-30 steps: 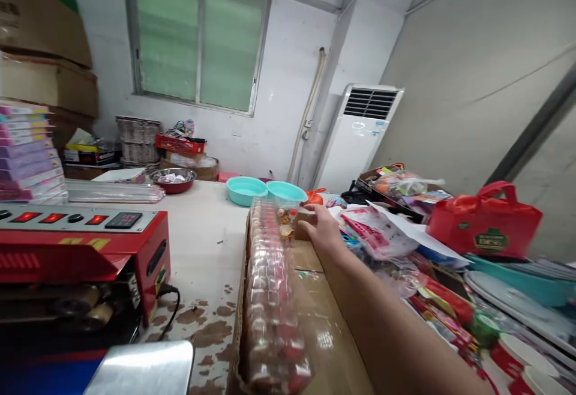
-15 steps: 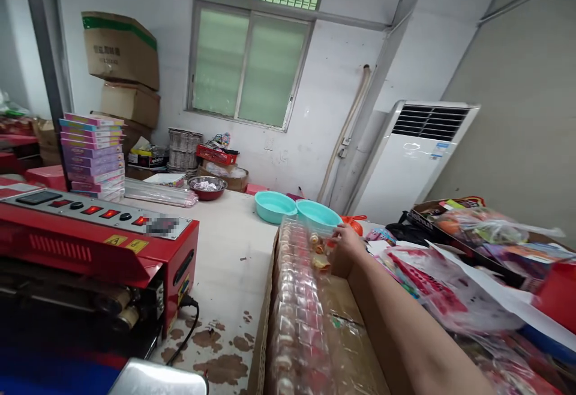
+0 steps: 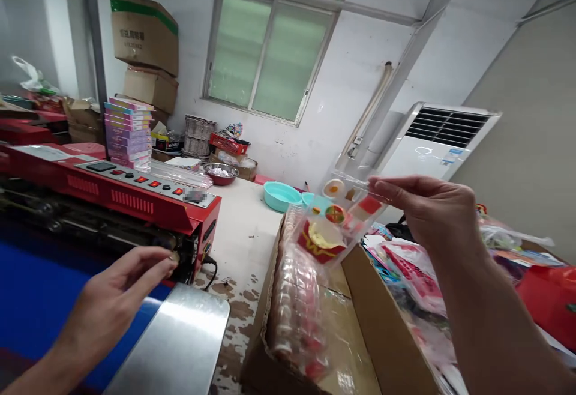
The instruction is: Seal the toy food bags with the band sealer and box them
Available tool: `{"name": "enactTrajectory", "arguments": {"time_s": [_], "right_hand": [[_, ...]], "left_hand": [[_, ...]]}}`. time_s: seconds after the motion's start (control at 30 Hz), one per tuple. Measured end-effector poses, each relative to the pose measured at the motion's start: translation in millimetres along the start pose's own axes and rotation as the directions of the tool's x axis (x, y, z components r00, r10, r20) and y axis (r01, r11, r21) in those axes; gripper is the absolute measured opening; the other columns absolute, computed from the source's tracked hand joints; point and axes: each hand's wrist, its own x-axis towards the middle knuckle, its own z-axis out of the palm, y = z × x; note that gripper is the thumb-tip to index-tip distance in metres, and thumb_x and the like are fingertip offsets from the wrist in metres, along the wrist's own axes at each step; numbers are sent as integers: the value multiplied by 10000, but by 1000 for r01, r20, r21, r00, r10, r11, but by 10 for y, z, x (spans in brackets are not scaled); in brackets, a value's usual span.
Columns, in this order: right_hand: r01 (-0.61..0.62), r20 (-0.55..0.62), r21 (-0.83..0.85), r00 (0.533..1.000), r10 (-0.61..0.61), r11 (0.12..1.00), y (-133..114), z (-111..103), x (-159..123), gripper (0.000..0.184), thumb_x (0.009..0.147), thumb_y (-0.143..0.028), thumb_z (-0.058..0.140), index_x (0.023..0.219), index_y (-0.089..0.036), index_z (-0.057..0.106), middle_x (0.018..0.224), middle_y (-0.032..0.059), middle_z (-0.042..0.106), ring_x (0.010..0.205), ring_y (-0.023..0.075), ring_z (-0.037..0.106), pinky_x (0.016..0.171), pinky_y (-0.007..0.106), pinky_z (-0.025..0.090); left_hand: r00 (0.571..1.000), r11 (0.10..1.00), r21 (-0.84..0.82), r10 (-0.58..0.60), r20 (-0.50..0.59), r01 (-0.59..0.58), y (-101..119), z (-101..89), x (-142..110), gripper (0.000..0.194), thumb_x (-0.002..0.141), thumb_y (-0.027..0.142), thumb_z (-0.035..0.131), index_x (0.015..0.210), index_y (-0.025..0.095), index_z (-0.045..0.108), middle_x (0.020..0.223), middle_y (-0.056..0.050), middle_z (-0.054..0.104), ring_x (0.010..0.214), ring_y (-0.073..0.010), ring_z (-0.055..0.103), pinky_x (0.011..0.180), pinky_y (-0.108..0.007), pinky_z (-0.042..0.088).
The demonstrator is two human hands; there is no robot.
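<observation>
My right hand (image 3: 427,206) is raised above a cardboard box (image 3: 378,323) and pinches the top edge of a small clear plastic packet (image 3: 337,221) holding tiny toy food pieces, one red and yellow. The packet hangs over a long stack of similar clear packets (image 3: 297,305) lying along the box's left side. My left hand (image 3: 121,290) reaches forward with its fingers stretched out, holding nothing, next to a flat metal plate (image 3: 175,347) and just in front of a red sealing machine (image 3: 135,194).
Two teal bowls (image 3: 281,194) and a metal bowl (image 3: 220,173) sit on the worn white table. Stacked flat boxes (image 3: 128,134) and cardboard cartons (image 3: 144,35) stand at the back left. A floor air conditioner (image 3: 436,143) is in the corner. Packaged goods (image 3: 405,263) crowd the right.
My right hand has lifted one packet off the far end of the stack and raised it. My left hand has come into view. The view has turned left.
</observation>
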Motion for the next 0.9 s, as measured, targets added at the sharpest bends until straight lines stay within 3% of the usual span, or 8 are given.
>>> {"name": "enactTrajectory", "arguments": {"time_s": [0.07, 0.13, 0.2, 0.3, 0.43, 0.6, 0.7, 0.9], "right_hand": [[-77, 114, 145, 992, 61, 986, -143, 272, -215, 249, 556, -328, 835, 717, -172, 726, 777, 71, 726, 688, 194, 673, 695, 342, 576], [-217, 302, 233, 943, 142, 948, -171, 589, -470, 245, 554, -326, 835, 703, -166, 725, 759, 75, 726, 668, 182, 669, 664, 315, 573], [-362, 472, 266, 857, 207, 893, -141, 909, -748, 246, 549, -322, 837, 704, -164, 730, 747, 75, 726, 653, 164, 660, 643, 286, 560], [-512, 607, 275, 749, 266, 814, -68, 1292, -1124, 252, 541, -320, 837, 705, -158, 735, 714, 68, 721, 625, 134, 636, 631, 252, 531], [-625, 667, 248, 665, 337, 740, 61, 1571, -1422, 285, 544, -341, 827, 717, -137, 729, 699, 65, 713, 621, 131, 620, 629, 255, 504], [-706, 666, 238, 618, 417, 667, 265, 1825, -1687, 321, 493, -334, 841, 676, -115, 695, 653, 45, 689, 591, 120, 597, 597, 238, 469], [-759, 659, 243, 586, 472, 604, 404, 2001, -1878, 361, 465, -316, 844, 692, -117, 645, 572, 10, 647, 527, 105, 564, 538, 223, 440], [-843, 583, 164, 502, 639, 512, 706, 2276, -1979, 396, 495, -182, 780, 816, -132, 553, 549, -9, 616, 492, 121, 567, 452, 212, 426]], "left_hand": [[990, 990, -133, 57, 125, -40, 224, 117, 0, 477, 692, 507, 694, 1079, 250, 586, 1071, -19, 670, 1023, -206, 600, 841, -233, 478], [968, 959, -279, 124, 219, -60, 431, 204, 13, 546, 718, 483, 685, 1175, 226, 535, 1158, -63, 631, 1096, -215, 562, 842, -244, 479], [940, 916, -402, 131, 316, 7, 576, 255, 34, 596, 739, 486, 666, 1242, 217, 493, 1226, -89, 592, 1134, -220, 540, 822, -253, 487], [901, 852, -482, 29, 434, 205, 634, 273, 67, 531, 711, 446, 701, 1150, 174, 576, 1079, -111, 658, 922, -204, 629, 698, -258, 507], [909, 796, -502, -138, 393, 338, 466, 237, 93, 335, 568, 269, 793, 826, 92, 673, 777, -92, 693, 631, -140, 616, 571, -225, 488], [933, 796, -492, -262, 248, 354, 39, 249, 163, 325, 534, 321, 812, 715, 96, 663, 676, -71, 685, 543, -126, 594, 481, -203, 444], [920, 791, -471, -326, 215, 391, -249, 288, 244, 328, 514, 326, 821, 614, 105, 601, 526, -31, 619, 453, -108, 547, 455, -204, 426], [832, 768, -326, -477, 283, 551, -557, 138, 321, 509, 509, 450, 817, 821, 105, 610, 681, -102, 682, 501, -174, 607, 432, -244, 448]]}}
